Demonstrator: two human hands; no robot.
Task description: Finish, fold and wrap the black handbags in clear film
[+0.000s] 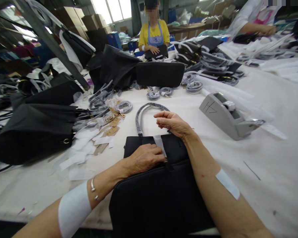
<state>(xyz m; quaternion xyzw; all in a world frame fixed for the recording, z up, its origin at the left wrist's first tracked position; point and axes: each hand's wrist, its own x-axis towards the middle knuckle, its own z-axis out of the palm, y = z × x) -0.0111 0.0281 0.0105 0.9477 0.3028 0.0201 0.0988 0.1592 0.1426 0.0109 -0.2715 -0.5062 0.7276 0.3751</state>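
A black handbag (161, 198) lies on the table in front of me, its wrapped loop handle (139, 120) pointing away. A whitish translucent strip (159, 143) runs across its upper part, down to a small gold-coloured fitting. My left hand (145, 157) rests on the bag with fingers closed at the strip's lower end; the fingertips are partly hidden. Above the bag's far edge, beside the handle, my right hand (175, 124) is raised, its fingers loosely bent and nothing visible in them. White patches cover part of both forearms.
On the right stands a grey tape dispenser (225, 115). Paper pieces and tags (89, 145) litter the left, near another black bag (37, 132). Coiled wrapped straps (195, 86) and dark bags lie farther back. A co-worker in yellow (154, 36) handles a black item opposite.
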